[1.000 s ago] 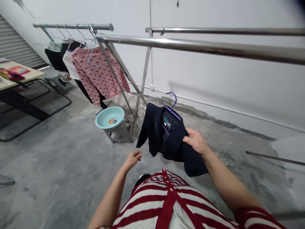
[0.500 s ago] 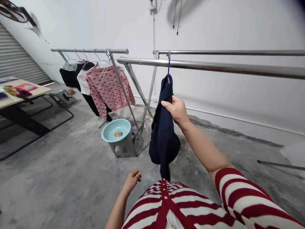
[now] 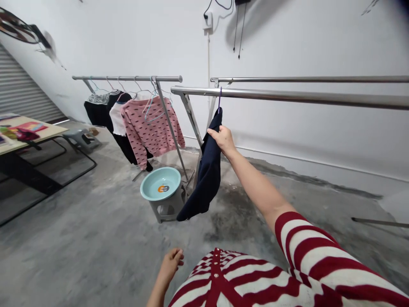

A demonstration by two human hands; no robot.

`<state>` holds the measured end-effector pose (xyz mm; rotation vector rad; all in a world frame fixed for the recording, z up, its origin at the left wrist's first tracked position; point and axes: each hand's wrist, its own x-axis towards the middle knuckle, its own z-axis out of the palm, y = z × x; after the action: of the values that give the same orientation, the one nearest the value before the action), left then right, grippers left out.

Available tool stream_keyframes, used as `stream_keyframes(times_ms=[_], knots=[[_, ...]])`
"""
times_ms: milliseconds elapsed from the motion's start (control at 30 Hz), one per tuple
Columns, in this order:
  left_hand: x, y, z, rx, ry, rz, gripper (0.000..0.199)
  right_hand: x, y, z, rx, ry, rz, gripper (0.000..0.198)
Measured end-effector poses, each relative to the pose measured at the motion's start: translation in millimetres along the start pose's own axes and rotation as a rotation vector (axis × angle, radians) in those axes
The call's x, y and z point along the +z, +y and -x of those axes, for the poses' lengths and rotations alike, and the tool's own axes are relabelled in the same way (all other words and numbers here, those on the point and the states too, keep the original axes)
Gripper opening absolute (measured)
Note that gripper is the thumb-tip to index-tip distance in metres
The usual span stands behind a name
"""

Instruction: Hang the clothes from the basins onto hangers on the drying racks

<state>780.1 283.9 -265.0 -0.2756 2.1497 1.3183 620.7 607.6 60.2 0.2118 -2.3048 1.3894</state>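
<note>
A navy garment [image 3: 207, 172] hangs from a purple hanger [image 3: 220, 97] hooked over the front rail of the metal drying rack [image 3: 271, 95]. My right hand [image 3: 224, 140] is closed on its upper edge just below the hanger, thumb on the near face and the other fingers mostly hidden behind. The cloth droops in folds toward the lower left, its bottom end beside a grey stool. Low in front of my body, my left hand [image 3: 171, 261] holds nothing; its fingers are loosely bent, touching no object.
A light blue basin [image 3: 147, 184] rests on the grey stool [image 3: 164, 211]. Behind it, a second rack [image 3: 128, 78] carries a pink sweater [image 3: 148, 128] and several other clothes. At far left stands a table [image 3: 53, 133] with colourful items. A metal bar [image 3: 380, 222] lies low at right.
The navy garment's lower part has swung left. My right hand still grips it, now slightly further left. The view has shifted, so the racks sit lower in the picture.
</note>
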Motion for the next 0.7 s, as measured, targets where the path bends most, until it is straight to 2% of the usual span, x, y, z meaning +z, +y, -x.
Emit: stream_keyframes(times_ms=[100,167,233,300,367,400,467,567,700], knots=[[-1,0,-4,0.023,-0.029,-0.024,0.042,4,8,16,0.022,0.088,0.0,0.05],[3,4,-7,0.053,-0.068,-0.051,0.041,7,18,41,0.015,0.184,0.019,0.048],[12,10,-10,0.09,-0.118,-0.09,0.041,11,35,82,0.001,0.275,0.068,0.044],[24,17,-14,0.139,-0.182,-0.139,0.037,18,61,137,0.037,0.299,0.143,0.042],[38,26,-19,0.196,-0.266,-0.201,0.033,28,93,201,0.215,0.239,0.23,0.039],[45,31,-21,0.227,-0.315,-0.238,0.03,33,108,234,0.354,0.114,0.27,0.037],[59,40,-26,0.291,-0.421,-0.327,0.026,42,134,298,0.659,-0.252,0.355,0.033],[81,56,-32,0.386,-0.578,-0.476,0.023,45,155,380,0.889,-0.288,0.37,0.026],[119,81,-32,0.503,-0.747,-0.636,0.025,21,158,461,1.079,-0.148,0.391,0.02]])
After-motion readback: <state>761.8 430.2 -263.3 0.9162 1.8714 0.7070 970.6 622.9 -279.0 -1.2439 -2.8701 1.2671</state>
